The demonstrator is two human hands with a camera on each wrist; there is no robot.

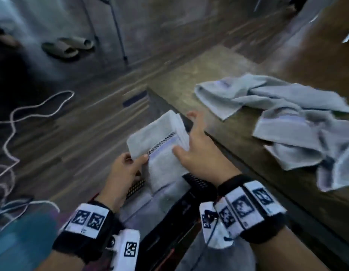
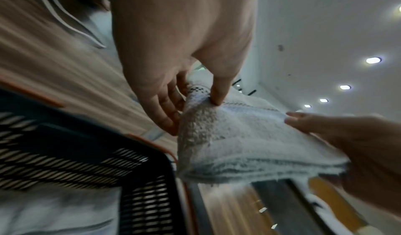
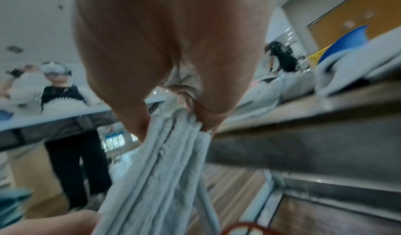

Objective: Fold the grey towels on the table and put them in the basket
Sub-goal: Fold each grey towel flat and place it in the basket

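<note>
The left hand (image 1: 122,173) pinches the near corner of the folded grey towel (image 1: 160,141), and the right hand (image 1: 197,147) grips its layered edge on the other side. The towel hangs in the air directly above the black basket (image 1: 195,182), its long axis pointing away from the person, so the move is probably straight down. One towel is held; two or three unfolded towels (image 1: 287,118), hard to count, lie on the bench (image 1: 238,139) to the right.

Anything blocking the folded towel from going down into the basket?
Nothing visible. Left hand and right hand hold the folded towel just above the black basket, which already holds folded grey cloth. The unfolded towels lie aside on the table.
</note>
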